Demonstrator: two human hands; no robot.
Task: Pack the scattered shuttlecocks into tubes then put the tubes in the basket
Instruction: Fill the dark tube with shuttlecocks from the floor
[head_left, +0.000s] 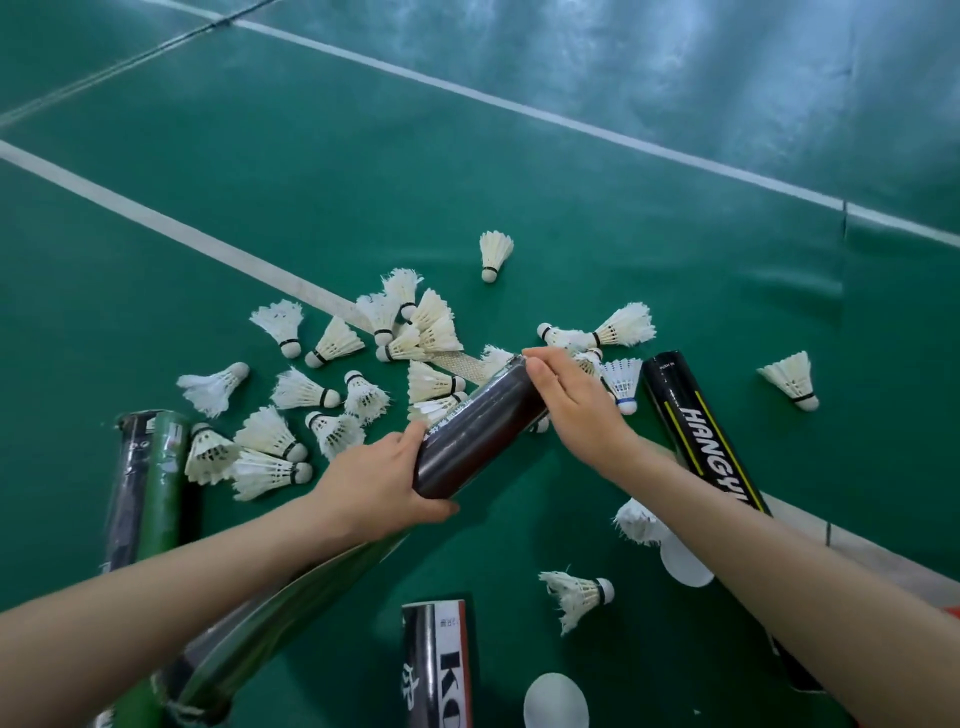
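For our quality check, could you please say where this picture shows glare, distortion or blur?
Head view: pale glare washes the green court floor upper right; wide-angle distortion slightly bows the white court lines; the dark cylindrical tube mid-frame is sharp.

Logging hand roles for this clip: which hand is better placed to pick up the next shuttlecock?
Probably the right hand: it pinches the dark tube's far end beside loose shuttlecocks, while the left hand grips the tube's body.
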